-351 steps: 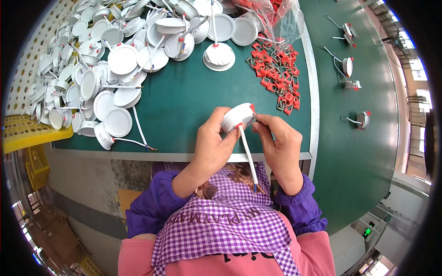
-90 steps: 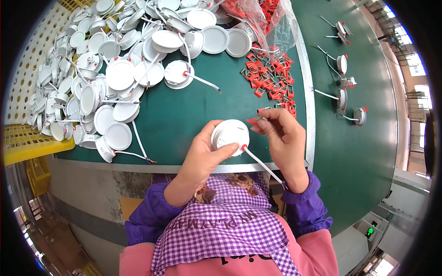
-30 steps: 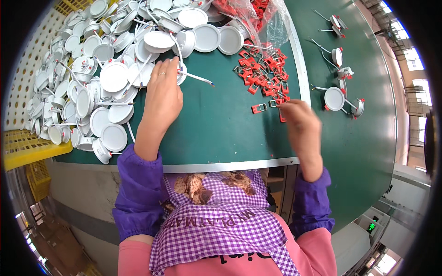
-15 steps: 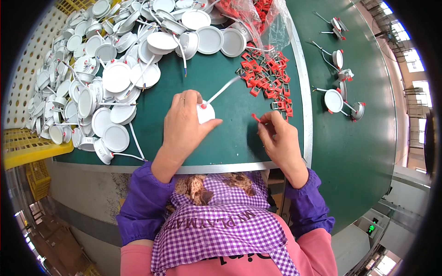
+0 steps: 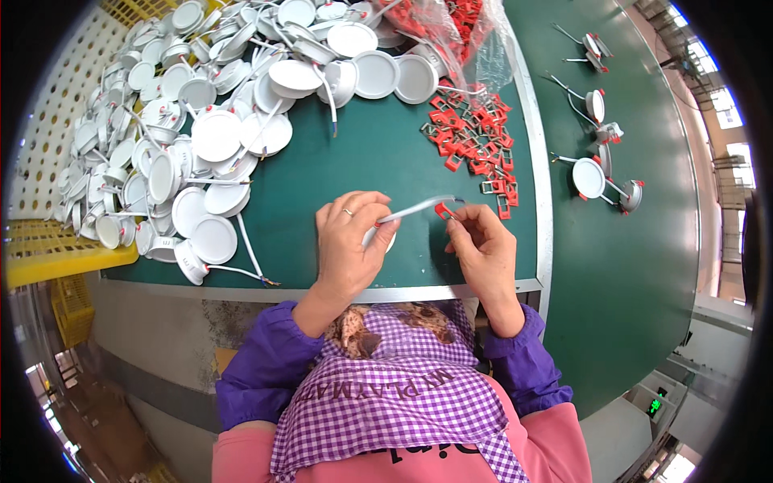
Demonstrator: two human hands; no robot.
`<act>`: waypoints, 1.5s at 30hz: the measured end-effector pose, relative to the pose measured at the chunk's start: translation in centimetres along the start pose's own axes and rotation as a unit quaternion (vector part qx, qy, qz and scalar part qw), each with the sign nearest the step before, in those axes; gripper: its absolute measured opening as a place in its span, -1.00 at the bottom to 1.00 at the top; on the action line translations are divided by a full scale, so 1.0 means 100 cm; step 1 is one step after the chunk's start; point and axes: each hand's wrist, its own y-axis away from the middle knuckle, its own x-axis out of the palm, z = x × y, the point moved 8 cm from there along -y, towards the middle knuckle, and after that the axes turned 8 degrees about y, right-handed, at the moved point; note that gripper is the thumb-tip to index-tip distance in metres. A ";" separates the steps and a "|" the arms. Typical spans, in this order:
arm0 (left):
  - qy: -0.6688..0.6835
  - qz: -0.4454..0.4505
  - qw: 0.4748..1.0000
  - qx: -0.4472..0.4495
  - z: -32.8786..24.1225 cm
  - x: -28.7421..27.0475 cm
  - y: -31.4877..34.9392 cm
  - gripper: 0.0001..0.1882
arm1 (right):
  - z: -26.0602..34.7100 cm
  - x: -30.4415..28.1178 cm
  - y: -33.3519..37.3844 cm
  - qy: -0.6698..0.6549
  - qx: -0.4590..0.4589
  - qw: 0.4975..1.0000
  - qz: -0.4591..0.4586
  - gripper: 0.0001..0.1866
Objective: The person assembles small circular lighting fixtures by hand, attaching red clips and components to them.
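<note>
My left hand (image 5: 350, 240) is closed around a white round downlight (image 5: 390, 238), covering most of it. From that lamp a white cable (image 5: 419, 208) runs to the right, its dark end close to my right fingers. Between thumb and forefinger, my right hand (image 5: 483, 245) pinches a small red spring clip (image 5: 444, 211). The two hands are a short way apart above the green tabletop, near its front edge. Beyond my right hand lies a loose heap of red clips (image 5: 467, 141) with metal springs.
A big pile of white downlights (image 5: 213, 137) fills the left of the table, by a yellow crate (image 5: 72, 258). At the back, a clear plastic bag (image 5: 487, 52) holds more red clips. Several lamps with clips, among them one downlight (image 5: 589, 178), lie on the right-hand green table (image 5: 620, 282).
My left hand has turned the downlight and moved right, so the lamp is more hidden and its cable points right. The clip in my right hand is now nearer the cable end.
</note>
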 end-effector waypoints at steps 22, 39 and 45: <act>0.591 -0.053 0.732 -0.333 0.008 0.026 0.012 -0.63 | 0.063 0.003 0.020 0.171 -0.170 0.969 -0.051 -0.87; 0.500 -0.053 0.829 -0.243 -0.005 0.015 0.005 -0.70 | 0.073 0.007 0.025 0.177 -0.227 0.956 -0.058 -0.85; 0.528 -0.024 0.794 -0.300 -0.001 0.023 0.011 -0.70 | 0.053 0.004 0.021 0.105 -0.169 0.980 -0.031 -0.84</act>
